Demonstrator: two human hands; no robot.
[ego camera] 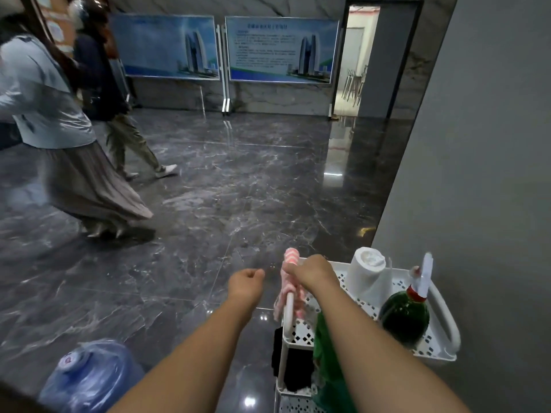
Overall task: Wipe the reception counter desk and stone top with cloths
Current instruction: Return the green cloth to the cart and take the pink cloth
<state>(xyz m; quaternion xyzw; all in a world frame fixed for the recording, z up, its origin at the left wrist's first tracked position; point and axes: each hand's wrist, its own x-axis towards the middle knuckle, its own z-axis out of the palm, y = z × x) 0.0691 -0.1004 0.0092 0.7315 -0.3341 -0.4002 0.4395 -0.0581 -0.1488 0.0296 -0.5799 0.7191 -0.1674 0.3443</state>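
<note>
Head view: right hand [310, 271] grips pink striped cloth [290, 260], partly hidden; left hand [246, 283] loosely curled, empty.

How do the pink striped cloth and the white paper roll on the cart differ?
The pink striped cloth hangs over the cart's rail; the white paper roll stands upright inside the top basket. The cloth is limp and patterned, the roll firm and plain. The right hand is at the cloth; nothing touches the roll.

Right hand [310, 271] gripping pink striped cloth [290, 281] draped on white cart [444, 326] rim; left hand [246, 283] loosely curled, empty, beside it.
</note>
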